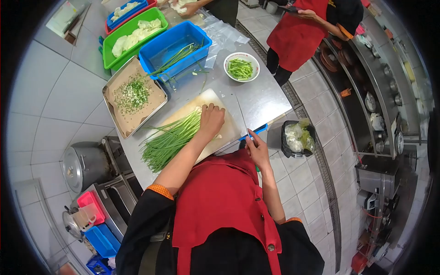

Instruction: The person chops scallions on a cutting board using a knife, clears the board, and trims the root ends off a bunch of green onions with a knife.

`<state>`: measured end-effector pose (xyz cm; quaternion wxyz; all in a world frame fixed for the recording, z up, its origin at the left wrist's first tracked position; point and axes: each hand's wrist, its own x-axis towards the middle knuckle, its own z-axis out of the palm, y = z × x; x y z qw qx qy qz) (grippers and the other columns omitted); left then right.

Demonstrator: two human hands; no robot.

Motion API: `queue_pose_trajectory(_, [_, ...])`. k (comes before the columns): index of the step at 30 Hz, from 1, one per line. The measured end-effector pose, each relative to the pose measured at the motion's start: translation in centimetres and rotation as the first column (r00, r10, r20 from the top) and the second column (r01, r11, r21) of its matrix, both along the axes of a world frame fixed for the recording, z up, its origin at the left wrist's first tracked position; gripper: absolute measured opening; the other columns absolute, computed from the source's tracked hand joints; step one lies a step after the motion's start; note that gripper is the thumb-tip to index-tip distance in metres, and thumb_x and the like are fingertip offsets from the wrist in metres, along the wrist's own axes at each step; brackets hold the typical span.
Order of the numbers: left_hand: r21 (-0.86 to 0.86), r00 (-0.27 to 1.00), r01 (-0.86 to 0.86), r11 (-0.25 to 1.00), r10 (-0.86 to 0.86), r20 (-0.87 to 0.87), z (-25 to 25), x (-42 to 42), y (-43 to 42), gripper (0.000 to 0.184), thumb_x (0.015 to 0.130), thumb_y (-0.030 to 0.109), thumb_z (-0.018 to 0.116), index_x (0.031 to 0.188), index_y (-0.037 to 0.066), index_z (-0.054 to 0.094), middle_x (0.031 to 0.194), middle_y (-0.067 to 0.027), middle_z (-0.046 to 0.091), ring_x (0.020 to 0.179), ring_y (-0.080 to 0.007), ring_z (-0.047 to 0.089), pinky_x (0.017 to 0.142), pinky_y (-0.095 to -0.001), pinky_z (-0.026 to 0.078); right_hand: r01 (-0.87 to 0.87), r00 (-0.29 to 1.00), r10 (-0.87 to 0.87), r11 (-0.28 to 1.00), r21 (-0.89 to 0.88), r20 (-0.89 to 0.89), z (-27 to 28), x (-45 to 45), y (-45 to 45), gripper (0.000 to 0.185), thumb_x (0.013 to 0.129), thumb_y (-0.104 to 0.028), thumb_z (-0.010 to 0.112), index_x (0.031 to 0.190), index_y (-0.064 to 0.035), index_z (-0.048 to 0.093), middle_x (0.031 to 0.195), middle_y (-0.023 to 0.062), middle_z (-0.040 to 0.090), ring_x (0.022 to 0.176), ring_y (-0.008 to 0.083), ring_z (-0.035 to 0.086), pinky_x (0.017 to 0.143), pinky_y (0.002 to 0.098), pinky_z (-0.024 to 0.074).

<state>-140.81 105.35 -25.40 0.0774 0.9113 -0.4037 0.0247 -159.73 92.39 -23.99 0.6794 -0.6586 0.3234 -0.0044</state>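
Note:
A large bunch of green onions point(170, 142) lies across the white cutting board point(211, 98), its green tops hanging past the left side. My left hand point(212, 120) is curled down over the pale root ends of the bunch. Off the board's right edge, near the table's front, my right hand point(257, 149) is closed on what looks like a knife point(244, 136); only a thin part of its blade shows. Left of the board sits a paper-lined metal tray point(158, 104) with chopped green onion point(133, 94).
A blue bin point(201, 51) holds some long stalks; a green bin point(110, 57) holds pale leaves. A white bowl point(227, 68) contains cut green pieces. A lined waste bin point(286, 149) stands right of the table. Two other people are nearby, one in a red apron point(298, 34).

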Motion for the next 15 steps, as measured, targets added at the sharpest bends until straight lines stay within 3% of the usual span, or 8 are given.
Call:
queue_pose_trajectory(4, [-0.067,0.976,-0.084,0.994,0.068,-0.207,2.5,0.2,1.4,0.018,0.077,0.020,0.066,0.088,0.006,0.066,0.098,-0.0102,0.067,0.102,-0.0281,0.058,0.090,-0.0441,0.041,-0.044,0.999,0.045,0.998,-0.044,0.008,0.7,0.5,-1.0,0.043,0.099,-0.030,0.058,0.139,-0.0140,0.055,0.072,0.0007,0.058,0.060,0.0065,0.050,0.054,0.0230,0.0428])
queue_pose_trajectory(6, [-0.252,0.973,-0.166,0.953,0.117,-0.200,3.4,-0.2,4.7,0.059,0.076,0.039,0.074,0.122,0.007,0.059,0.128,-0.0183,0.056,0.124,-0.0328,0.047,0.103,-0.0498,0.033,-0.082,0.997,0.082,0.995,-0.061,-0.002,0.9,0.9,-0.6,0.043,0.099,-0.029,0.056,0.139,-0.0144,0.054,0.072,0.0026,0.060,0.061,0.0079,0.052,0.056,0.0246,0.0444])
queue_pose_trajectory(7, [-0.243,0.972,-0.174,0.954,0.128,-0.195,3.6,-0.5,6.0,0.059,0.076,0.039,0.074,0.122,0.007,0.059,0.128,-0.0183,0.056,0.124,-0.0328,0.047,0.103,-0.0498,0.033,-0.091,0.996,0.091,0.995,-0.051,0.003,0.7,1.5,-0.2,0.043,0.099,-0.029,0.056,0.139,-0.0144,0.054,0.072,0.0026,0.060,0.061,0.0079,0.052,0.056,0.0246,0.0444])
queue_pose_trajectory(9, [-0.019,0.957,-0.272,0.962,0.269,-0.111,3.6,-1.6,8.1,0.108,0.066,0.062,0.077,0.149,0.008,0.032,0.150,-0.0212,0.033,0.139,-0.0381,0.029,0.112,-0.0538,0.023,-0.240,0.971,0.235,0.955,-0.176,-0.051,0.2,2.7,0.6,0.043,0.099,-0.028,0.055,0.139,-0.0144,0.053,0.076,0.0074,0.064,0.065,0.0124,0.058,0.063,0.0287,0.0481])
queue_pose_trajectory(10, [0.114,0.944,-0.243,0.963,0.262,-0.201,3.8,-1.8,8.6,0.130,0.059,0.069,0.077,0.155,0.006,0.014,0.154,-0.0222,0.025,0.141,-0.0405,0.023,0.114,-0.0552,0.018,-0.262,0.965,0.257,0.935,-0.237,-0.053,0.0,3.4,1.4,0.044,0.097,-0.026,0.057,0.139,-0.0140,0.052,0.081,0.0150,0.066,0.073,0.0236,0.065,0.071,0.0351,0.0506])
queue_pose_trajectory(11, [0.118,0.942,-0.249,0.961,0.269,-0.202,3.1,-2.1,9.0,0.130,0.059,0.069,0.077,0.155,0.006,0.014,0.154,-0.0222,0.025,0.141,-0.0405,0.023,0.114,-0.0552,0.018,-0.270,0.963,0.264,0.934,-0.234,-0.055,-0.1,3.6,2.3,0.044,0.097,-0.026,0.057,0.139,-0.0140,0.052,0.081,0.0150,0.066,0.073,0.0236,0.065,0.071,0.0351,0.0506])
queue_pose_trajectory(13, [-0.017,0.958,-0.201,0.979,0.193,-0.212,1.6,-2.3,9.1,0.123,0.063,0.066,0.076,0.152,0.002,0.021,0.151,-0.0215,0.030,0.139,-0.0395,0.027,0.113,-0.0545,0.019,-0.306,0.946,0.320,0.836,-0.455,-0.049,0.0,4.5,3.8,0.046,0.094,-0.022,0.059,0.138,-0.0133,0.051,0.087,0.0224,0.066,0.084,0.0380,0.067,0.077,0.0414,0.0508])
queue_pose_trajectory(15, [-0.047,0.963,-0.195,0.980,0.182,-0.199,1.0,-2.2,9.1,0.119,0.066,0.064,0.075,0.150,-0.001,0.022,0.150,-0.0213,0.031,0.139,-0.0393,0.028,0.113,-0.0540,0.019,-0.302,0.938,0.346,0.814,-0.496,-0.004,-1.0,5.5,4.9,0.047,0.093,-0.021,0.060,0.138,-0.0131,0.051,0.089,0.0250,0.066,0.087,0.0421,0.065,0.078,0.0437,0.0503])
